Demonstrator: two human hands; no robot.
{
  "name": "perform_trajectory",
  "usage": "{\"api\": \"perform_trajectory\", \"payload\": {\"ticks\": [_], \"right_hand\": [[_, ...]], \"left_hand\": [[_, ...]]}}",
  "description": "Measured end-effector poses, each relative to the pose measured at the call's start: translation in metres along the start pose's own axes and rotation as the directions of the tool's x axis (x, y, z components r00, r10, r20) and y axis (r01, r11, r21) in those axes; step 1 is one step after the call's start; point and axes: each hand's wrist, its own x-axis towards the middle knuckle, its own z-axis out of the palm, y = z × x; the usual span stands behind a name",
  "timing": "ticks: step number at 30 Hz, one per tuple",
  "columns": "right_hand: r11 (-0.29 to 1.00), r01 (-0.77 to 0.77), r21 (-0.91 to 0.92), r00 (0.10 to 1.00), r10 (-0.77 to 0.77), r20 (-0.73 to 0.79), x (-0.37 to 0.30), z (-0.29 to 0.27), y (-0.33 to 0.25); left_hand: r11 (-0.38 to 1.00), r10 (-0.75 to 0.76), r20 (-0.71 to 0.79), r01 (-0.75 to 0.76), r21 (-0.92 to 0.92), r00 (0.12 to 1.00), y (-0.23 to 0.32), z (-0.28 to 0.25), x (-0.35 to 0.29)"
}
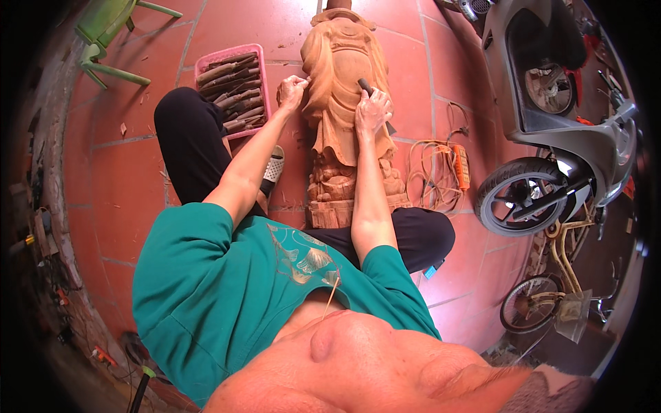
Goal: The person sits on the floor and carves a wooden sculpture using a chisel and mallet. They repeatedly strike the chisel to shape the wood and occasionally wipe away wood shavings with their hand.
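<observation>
A carved wooden statue (344, 62) of a robed figure lies on the floor before me, its carved base toward my lap. My right hand (374, 110) rests on its robe, fingers wrapped round a dark rod-shaped piece (365, 85) whose rounded end sticks out past them. What kind of thing it is I cannot make out. A second dark edge (391, 129) shows by that wrist. Along the statue's left side, my left hand (292, 91) has its fingers curled together near the carved sleeve. Whatever they may pinch is hidden.
A pink plastic basket (260, 62) full of wooden-handled tools stands left of the statue. Farther left is a green plastic chair (103, 27). An orange power strip (460, 167) with coiled cable lies to the right, near a grey motorbike (578, 131). A bicycle (530, 303) stands behind that.
</observation>
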Motion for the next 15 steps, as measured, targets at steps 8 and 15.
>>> {"api": "perform_trajectory", "payload": {"ticks": [8,15], "right_hand": [[0.998,0.015,-0.056,1.0,-0.016,-0.019,0.001,0.001,0.0],[0.995,0.017,-0.101,0.999,-0.022,-0.046,-0.003,0.0,0.013]], "left_hand": [[1.0,0.021,0.018,-0.021,-0.012,1.0,0.047,0.01,0.041],[0.984,0.086,0.127,-0.104,0.142,0.988,0.0,0.009,0.001]]}}
